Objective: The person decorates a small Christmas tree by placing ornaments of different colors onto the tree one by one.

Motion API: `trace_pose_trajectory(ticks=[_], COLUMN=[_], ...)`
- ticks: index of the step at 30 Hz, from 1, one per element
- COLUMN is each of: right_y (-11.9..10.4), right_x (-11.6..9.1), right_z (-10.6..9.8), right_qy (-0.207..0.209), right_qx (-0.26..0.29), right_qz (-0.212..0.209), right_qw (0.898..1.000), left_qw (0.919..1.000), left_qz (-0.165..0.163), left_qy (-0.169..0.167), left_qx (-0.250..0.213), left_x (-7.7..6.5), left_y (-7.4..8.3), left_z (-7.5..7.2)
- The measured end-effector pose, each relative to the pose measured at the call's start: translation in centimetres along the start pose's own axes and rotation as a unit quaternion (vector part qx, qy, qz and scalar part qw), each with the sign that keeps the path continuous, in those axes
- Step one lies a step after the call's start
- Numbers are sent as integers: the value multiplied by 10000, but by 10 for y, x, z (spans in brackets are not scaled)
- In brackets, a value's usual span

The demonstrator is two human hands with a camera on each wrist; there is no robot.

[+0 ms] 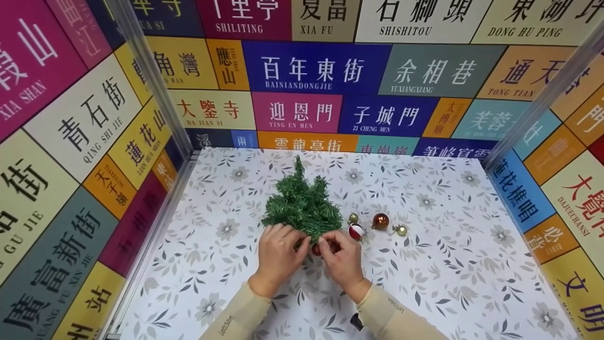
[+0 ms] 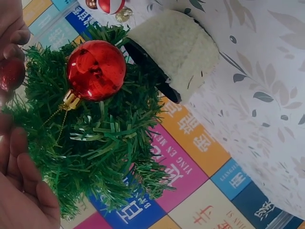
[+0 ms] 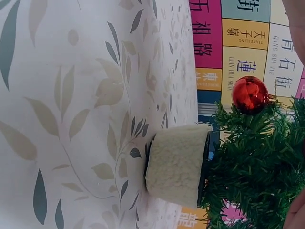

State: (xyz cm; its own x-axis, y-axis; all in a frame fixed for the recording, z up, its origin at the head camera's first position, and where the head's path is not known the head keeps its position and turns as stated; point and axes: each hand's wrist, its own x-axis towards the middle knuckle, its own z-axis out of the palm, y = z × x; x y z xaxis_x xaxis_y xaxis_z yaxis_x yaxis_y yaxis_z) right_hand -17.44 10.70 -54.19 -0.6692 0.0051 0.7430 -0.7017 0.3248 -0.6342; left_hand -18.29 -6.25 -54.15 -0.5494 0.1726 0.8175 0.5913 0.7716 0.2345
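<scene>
A small green artificial Christmas tree (image 1: 302, 203) stands in a cream fuzzy pot (image 3: 176, 164), which shows in both wrist views. At the tree's near side my left hand (image 1: 279, 250) brings thumb and fingertips together on a front branch. Close beside it, my right hand (image 1: 343, 259) holds a dark red ball ornament (image 2: 12, 75) between thumb and fingers, partly hidden by them. A shiny red ball ornament (image 2: 96, 70) with a gold cap and string hangs against the foliage. The right wrist view shows that shiny ball beside the branches, with only edges of the hands.
Right of the tree lie a red-and-white ball (image 1: 355, 231), a copper-brown ball (image 1: 380, 221) and small gold balls (image 1: 401, 230). A small black object (image 1: 356, 322) lies by the right sleeve. The table (image 1: 226, 264) has a leaf-patterned cover; sign-printed walls (image 1: 316, 68) enclose it.
</scene>
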Motion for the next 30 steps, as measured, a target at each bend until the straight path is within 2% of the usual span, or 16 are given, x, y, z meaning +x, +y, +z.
trace_pose_trajectory(ticks=[8,13,15,21,30], right_y=[3,2,9,40,41], right_x=[1,0,-4,-20,-26], right_z=[2,2,4,4,1], right_qy=[17,57,45,-343,-698], right_qx=[9,-150,-208,-451,-312], right_qz=[10,231,371,673,797], right_qw=[10000,9996,9991,9961,9939], left_qw=[9996,9993,9993,9993,9993], left_qz=[-219,-287,-292,-233,-148], left_qy=[18,-26,-60,-217,-335], left_qx=[183,231,225,207,116], left_x=[-1,-2,-3,-3,-5], left_y=[2,4,4,2,0], left_z=[0,-1,-2,-2,-2])
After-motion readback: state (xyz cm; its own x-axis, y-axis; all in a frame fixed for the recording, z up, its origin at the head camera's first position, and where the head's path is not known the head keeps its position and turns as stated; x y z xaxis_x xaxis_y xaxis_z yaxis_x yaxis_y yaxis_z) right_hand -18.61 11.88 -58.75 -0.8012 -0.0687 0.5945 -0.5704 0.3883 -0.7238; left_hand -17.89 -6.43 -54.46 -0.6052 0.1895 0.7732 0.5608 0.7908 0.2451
